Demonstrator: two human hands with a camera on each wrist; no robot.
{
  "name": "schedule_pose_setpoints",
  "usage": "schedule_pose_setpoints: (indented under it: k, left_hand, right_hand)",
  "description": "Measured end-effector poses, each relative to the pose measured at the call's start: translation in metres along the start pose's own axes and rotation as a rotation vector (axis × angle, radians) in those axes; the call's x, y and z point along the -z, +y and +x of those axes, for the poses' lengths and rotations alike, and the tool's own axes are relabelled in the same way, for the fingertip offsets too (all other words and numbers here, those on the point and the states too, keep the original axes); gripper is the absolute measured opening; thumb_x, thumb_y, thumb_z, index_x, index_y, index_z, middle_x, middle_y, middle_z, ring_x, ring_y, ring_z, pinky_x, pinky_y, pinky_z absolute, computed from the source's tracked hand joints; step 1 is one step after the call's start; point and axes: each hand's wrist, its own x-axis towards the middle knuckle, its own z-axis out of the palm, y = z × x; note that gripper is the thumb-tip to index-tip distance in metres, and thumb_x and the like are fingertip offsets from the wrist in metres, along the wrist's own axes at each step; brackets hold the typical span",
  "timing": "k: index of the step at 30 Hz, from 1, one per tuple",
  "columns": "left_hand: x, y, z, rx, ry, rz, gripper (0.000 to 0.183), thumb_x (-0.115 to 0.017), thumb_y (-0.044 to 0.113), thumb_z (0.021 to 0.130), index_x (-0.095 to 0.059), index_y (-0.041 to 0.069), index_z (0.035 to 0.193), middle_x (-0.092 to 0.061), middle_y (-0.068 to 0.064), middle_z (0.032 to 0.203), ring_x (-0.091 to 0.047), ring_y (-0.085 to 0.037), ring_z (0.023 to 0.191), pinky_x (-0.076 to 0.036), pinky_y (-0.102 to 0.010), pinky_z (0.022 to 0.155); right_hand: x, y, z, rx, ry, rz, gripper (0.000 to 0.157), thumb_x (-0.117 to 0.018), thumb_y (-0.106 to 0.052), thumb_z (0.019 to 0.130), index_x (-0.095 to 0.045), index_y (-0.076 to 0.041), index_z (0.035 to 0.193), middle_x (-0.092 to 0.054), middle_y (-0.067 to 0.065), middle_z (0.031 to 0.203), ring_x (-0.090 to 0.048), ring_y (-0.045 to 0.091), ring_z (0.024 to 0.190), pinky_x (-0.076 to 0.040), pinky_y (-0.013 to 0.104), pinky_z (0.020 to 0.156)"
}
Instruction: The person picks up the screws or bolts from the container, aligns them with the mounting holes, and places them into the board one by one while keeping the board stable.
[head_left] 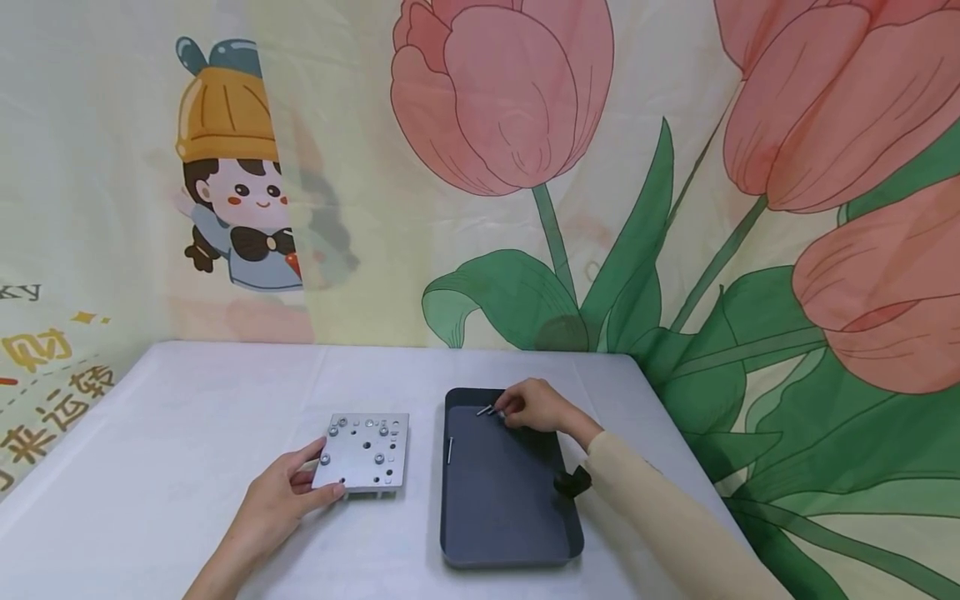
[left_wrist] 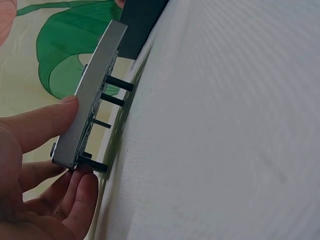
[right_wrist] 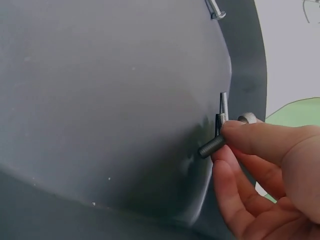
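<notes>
A square silver metal plate (head_left: pixel 365 450) with holes and several screws set in it is in my left hand (head_left: pixel 281 492), whose thumb and fingers grip its left side. In the left wrist view, threaded screw ends (left_wrist: pixel 117 83) stick out below the plate, close over the cloth. My right hand (head_left: pixel 536 406) is at the far end of the dark grey tray (head_left: pixel 510 500). Its thumb and fingers pinch a bolt (right_wrist: pixel 212 146), threaded end pointing out. Behind that bolt, other slim screws (right_wrist: pixel 224 104) show near the tray wall, partly hidden by the fingers.
Another screw (head_left: pixel 450 451) lies along the tray's left wall. A white cloth (head_left: pixel 187 467) covers the table. A printed curtain (head_left: pixel 360 208) with tulips hangs right behind the table's far edge. A black strap device (head_left: pixel 573 482) sits at the right sleeve, over the tray's right rim.
</notes>
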Motion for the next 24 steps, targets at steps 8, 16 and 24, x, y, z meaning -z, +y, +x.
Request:
schedule_pose_setpoints:
  k: [8, 16, 24]
  left_hand:
    - [0.001, 0.000, -0.001, 0.004, 0.002, -0.015, 0.100, -0.091, 0.047, 0.084, -0.042, 0.013, 0.164, -0.053, -0.024, 0.153, -0.065, -0.030, 0.122, -0.054, -0.027, 0.088]
    - [0.000, 0.000, -0.001, 0.008, 0.001, -0.011, 0.099, -0.091, 0.047, 0.083, -0.043, 0.014, 0.164, -0.052, -0.024, 0.154, -0.065, -0.030, 0.122, -0.054, -0.027, 0.087]
    - [0.000, -0.001, 0.000, -0.010, 0.006, 0.007, 0.100, -0.091, 0.048, 0.083, -0.044, 0.011, 0.163, -0.055, -0.025, 0.150, -0.066, -0.032, 0.121, -0.055, -0.029, 0.088]
  right_hand:
    - [-0.003, -0.007, 0.001, 0.044, 0.009, 0.059, 0.016, -0.079, -0.006, 0.095, -0.078, -0.007, 0.111, -0.075, -0.003, 0.095, -0.067, 0.008, 0.087, -0.056, 0.029, 0.078]
    - [-0.004, -0.024, 0.003, 0.116, 0.025, 0.108, 0.018, -0.079, -0.007, 0.096, -0.076, -0.005, 0.114, -0.077, 0.001, 0.102, -0.072, 0.012, 0.092, -0.058, 0.031, 0.080]
    - [-0.008, -0.042, 0.008, 0.100, 0.048, 0.165, 0.022, -0.079, -0.007, 0.096, -0.077, -0.005, 0.117, -0.077, 0.000, 0.105, -0.071, 0.012, 0.094, -0.059, 0.031, 0.084]
